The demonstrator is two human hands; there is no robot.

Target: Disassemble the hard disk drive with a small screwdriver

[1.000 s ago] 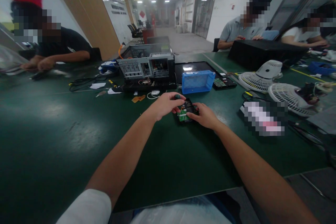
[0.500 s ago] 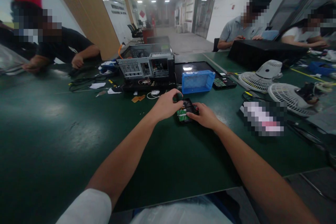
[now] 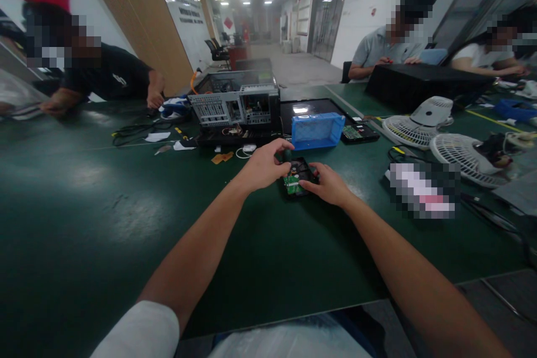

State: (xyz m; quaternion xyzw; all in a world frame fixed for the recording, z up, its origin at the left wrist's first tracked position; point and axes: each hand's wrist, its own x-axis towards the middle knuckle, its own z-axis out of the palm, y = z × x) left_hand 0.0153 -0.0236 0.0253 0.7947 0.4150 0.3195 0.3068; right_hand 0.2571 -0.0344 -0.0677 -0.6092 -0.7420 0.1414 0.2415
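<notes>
From where I stand I see a small black casing (image 3: pixel 304 169) lying on the worktop (image 3: pixel 260 268), well back from the near edge, roughly rectangular and open at the top, with a bright green circuit board (image 3: pixel 290 184) across its near left part and a pale strip on that board. The person's left hand (image 3: pixel 267 166) pinches a dark green handle (image 3: pixel 287 155) between thumb and fingers, upright over the casing's left side; the right hand (image 3: pixel 329 183) grips the casing's right side, thumb over the top and fingers along the outer wall. The lower end of the handle's tool is too small to make out, and the fingers hide some of the casing's rim. A pixelated patch covers a pale and pink object (image 3: pixel 422 190) towards the worktop's right end, and the left forearm's sleeve is cut off below. Counting around the worktop, there is one opened computer case (image 3: pixel 235 107) towards the far edge, one blue bin (image 3: pixel 318 132) to its right, one flat dark panel (image 3: pixel 308 107) behind the bin, one more black part with a green board (image 3: pixel 359 133) beside it, two white fan grilles (image 3: pixel 405 131) near the right end, and three co-workers seated beyond.
</notes>
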